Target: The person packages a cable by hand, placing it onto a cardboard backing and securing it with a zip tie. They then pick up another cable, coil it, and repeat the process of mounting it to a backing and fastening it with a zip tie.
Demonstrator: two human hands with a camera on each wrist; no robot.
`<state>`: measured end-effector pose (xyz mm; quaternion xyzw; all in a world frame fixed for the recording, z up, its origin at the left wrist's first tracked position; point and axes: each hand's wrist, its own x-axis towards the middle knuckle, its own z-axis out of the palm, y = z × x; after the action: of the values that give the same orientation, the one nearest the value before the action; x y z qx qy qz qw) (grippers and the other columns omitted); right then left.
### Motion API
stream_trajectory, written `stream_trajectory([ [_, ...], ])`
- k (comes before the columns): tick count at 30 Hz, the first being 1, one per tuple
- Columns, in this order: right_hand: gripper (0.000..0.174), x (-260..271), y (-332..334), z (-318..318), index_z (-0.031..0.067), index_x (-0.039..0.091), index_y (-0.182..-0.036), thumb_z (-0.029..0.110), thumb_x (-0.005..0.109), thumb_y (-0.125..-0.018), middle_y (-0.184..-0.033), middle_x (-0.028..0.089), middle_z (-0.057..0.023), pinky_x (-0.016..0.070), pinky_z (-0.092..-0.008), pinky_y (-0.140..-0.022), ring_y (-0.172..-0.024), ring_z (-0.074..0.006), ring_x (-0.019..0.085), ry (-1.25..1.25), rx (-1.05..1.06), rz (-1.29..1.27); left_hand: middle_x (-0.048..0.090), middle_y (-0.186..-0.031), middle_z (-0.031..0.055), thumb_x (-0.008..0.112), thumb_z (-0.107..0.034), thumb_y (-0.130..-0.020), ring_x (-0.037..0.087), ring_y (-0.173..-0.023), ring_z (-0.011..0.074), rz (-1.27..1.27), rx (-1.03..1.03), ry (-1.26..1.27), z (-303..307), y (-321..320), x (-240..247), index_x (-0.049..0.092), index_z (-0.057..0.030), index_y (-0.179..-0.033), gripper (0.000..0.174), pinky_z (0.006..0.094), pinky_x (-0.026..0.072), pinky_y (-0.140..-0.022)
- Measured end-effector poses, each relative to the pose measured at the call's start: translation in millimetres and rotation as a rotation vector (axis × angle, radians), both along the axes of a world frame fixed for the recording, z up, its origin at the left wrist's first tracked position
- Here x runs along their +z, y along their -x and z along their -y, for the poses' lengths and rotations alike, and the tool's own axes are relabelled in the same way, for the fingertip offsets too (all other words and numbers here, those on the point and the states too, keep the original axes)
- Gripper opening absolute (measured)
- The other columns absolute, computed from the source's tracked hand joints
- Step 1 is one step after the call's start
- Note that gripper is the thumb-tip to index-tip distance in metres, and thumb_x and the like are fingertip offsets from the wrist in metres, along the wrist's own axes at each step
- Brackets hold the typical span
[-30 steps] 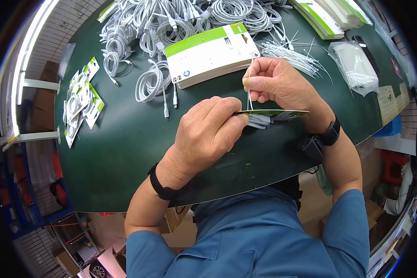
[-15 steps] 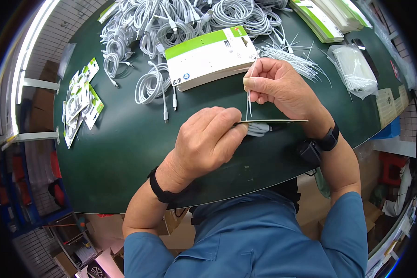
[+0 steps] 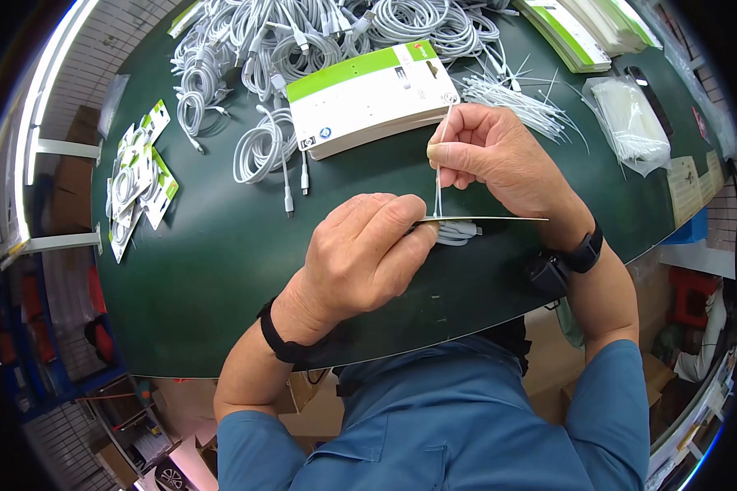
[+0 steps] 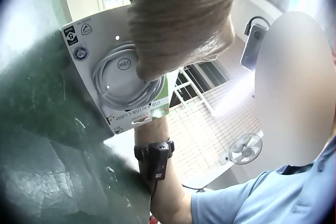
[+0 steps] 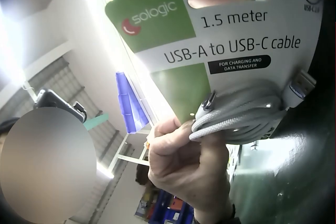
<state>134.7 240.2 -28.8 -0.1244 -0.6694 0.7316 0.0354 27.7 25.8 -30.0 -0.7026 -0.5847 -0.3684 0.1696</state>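
Observation:
My left hand [image 3: 364,254] holds a printed cardboard card [image 5: 231,40], seen nearly edge-on in the head view, with its fingers and thumb at the coil. A coiled grey USB-A to USB-C cable [image 5: 241,111] lies against the printed front, its metal USB-A plug [image 5: 303,84] at one side. On the far side of the card, my right hand [image 3: 495,155] pinches a thin white cable tie [image 3: 438,192] between thumb and forefinger. The tie runs down to the card's back, close to the left fingers.
A stack of cards [image 3: 368,102] stands ahead, with loose grey cables [image 3: 303,33] heaped behind it. White cable ties [image 3: 520,106] lie to the right, near a bagged bundle [image 3: 628,123]. Finished-looking carded cables [image 3: 139,180] lie at the left; more card stacks [image 3: 561,33] stand far right.
My left hand and the card have moved slightly toward my body, and the card has tipped edge-on. More of the tie now shows between the card and my right hand, which stays nearly in place.

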Motion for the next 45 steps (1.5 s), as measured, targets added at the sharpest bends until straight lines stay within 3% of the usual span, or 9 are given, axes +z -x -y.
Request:
stream_trajectory([
  [11, 0.014, -5, 1, 0, 0.0045, 0.073, -0.101, 0.018, 0.077, -0.099, -0.089, 0.074, -0.0026, 0.0552, -0.0205, -0.069, -0.077, -0.0076, 0.071, 0.112, 0.007, 0.008, 0.068, -0.092, 0.0107, 0.087, 0.002, -0.067, 0.069, -0.071, 0.0247, 0.000, 0.002, -0.007, -1, 0, 0, 0.070, -0.0014, -0.090, 0.028, 0.0343, 0.0576, -0.062],
  [14, 0.013, -1, 0, 0, 0.0050, 0.073, -0.100, 0.017, 0.078, -0.098, -0.090, 0.074, -0.0027, 0.0547, -0.0205, -0.067, -0.076, -0.0070, 0.070, 0.114, 0.054, 0.009, 0.068, -0.092, 0.0107, 0.086, 0.003, -0.067, 0.069, -0.072, 0.0247, 0.004, 0.000, 0.001, 0, 0, 0, 0.070, -0.0014, -0.090, 0.028, 0.0341, 0.0576, -0.062],
  [17, 0.013, -2, -1, -3, 0.0054, 0.073, -0.100, 0.016, 0.078, -0.097, -0.089, 0.074, -0.0027, 0.0542, -0.0205, -0.064, -0.075, -0.0065, 0.070, 0.174, 0.227, 0.044, 0.068, -0.093, 0.0108, 0.086, 0.002, -0.067, 0.069, -0.072, 0.0248, 0.006, 0.003, 0.003, 0, 0, 0, 0.070, -0.0013, -0.090, 0.028, 0.0343, 0.0574, -0.062],
  [26, 0.019, 4, 2, -11, 0.0043, 0.074, -0.100, 0.023, 0.070, -0.104, -0.083, 0.076, -0.0028, 0.0536, -0.0197, -0.063, -0.070, -0.0042, 0.066, 0.252, 0.241, 0.091, 0.071, -0.099, 0.0088, 0.082, 0.003, -0.069, 0.071, -0.075, 0.0228, -0.022, 0.030, 0.055, -4, 0, 8, 0.071, -0.0022, -0.090, 0.024, 0.0331, 0.0582, -0.064],
  [32, 0.023, -2, 2, -13, 0.0011, 0.080, -0.096, 0.022, 0.072, -0.101, -0.083, 0.076, -0.0040, 0.0553, -0.0213, -0.063, -0.067, -0.0053, 0.067, 0.047, 0.308, 0.071, 0.071, -0.100, 0.0076, 0.076, 0.004, -0.068, 0.071, -0.072, 0.0211, -0.078, -0.003, 0.095, -8, 3, 10, 0.069, -0.0023, -0.085, 0.019, 0.0330, 0.0575, -0.061],
  [39, 0.020, 7, 3, -12, -0.0012, 0.080, -0.106, 0.016, 0.071, -0.101, -0.085, 0.075, -0.0032, 0.0555, -0.0214, -0.065, -0.070, -0.0057, 0.067, 0.165, 0.209, 0.082, 0.071, -0.101, 0.0087, 0.074, 0.006, -0.069, 0.068, -0.067, 0.0201, -0.045, -0.031, 0.060, -12, 7, 8, 0.066, -0.0005, -0.082, 0.017, 0.0327, 0.0551, -0.057],
  [45, 0.022, 4, 4, -13, -0.0029, 0.079, -0.113, 0.013, 0.072, -0.100, -0.088, 0.075, -0.0024, 0.0539, -0.0203, -0.068, -0.074, -0.0054, 0.066, 0.047, 0.345, 0.071, 0.072, -0.098, 0.0086, 0.075, 0.006, -0.069, 0.069, -0.067, 0.0207, -0.024, -0.039, 0.065, -12, 8, 7, 0.065, -0.0014, -0.082, 0.018, 0.0328, 0.0560, -0.057],
])
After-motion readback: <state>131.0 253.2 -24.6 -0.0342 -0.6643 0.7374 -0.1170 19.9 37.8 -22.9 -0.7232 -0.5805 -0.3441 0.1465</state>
